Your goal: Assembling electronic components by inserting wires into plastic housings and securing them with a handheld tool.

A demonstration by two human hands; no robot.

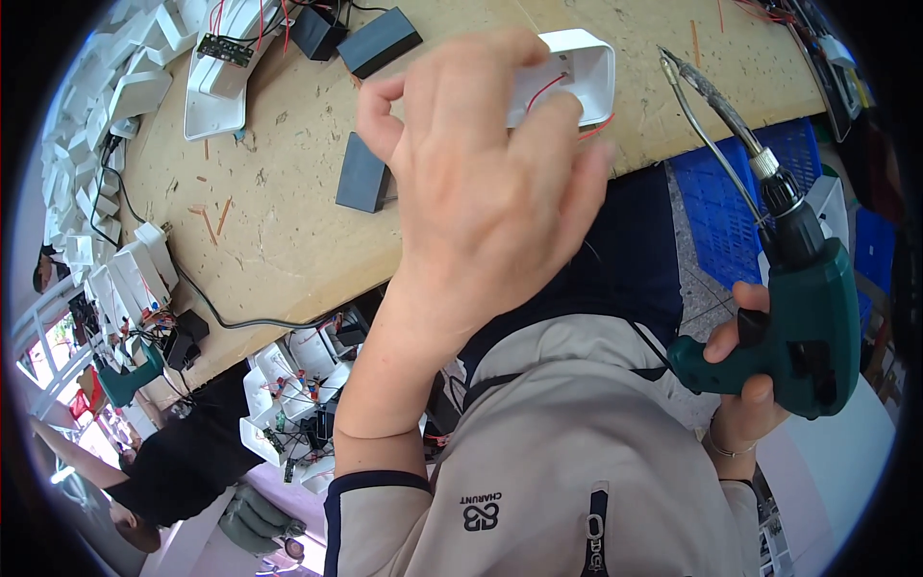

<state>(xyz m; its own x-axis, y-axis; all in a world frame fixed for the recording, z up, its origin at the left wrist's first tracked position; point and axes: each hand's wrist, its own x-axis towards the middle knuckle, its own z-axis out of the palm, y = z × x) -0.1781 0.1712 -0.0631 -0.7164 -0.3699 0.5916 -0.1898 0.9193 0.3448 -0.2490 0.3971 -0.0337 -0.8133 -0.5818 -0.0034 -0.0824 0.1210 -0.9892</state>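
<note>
My left hand (481,173) is over the bench with its fingers bent and spread apart. It covers part of a white plastic housing (598,82) with a thin red wire (546,91) inside. Two fingers overlap the housing; whether they touch it I cannot tell. In my right hand (745,337) is a dark green pistol-shaped soldering gun (812,327), gripped by its handle, fingers around the trigger. Its long metal tip and thin curved tube point up toward the far side, to the right of the housing.
Dark grey boxes (380,43) lie on the wooden bench (288,192). White housings (144,96) pile up at far left; another with a circuit board (224,50) is nearer. Blue crates (716,212) stand at right. A black cable (216,313) crosses the bench edge. Another person (183,462) is at lower left.
</note>
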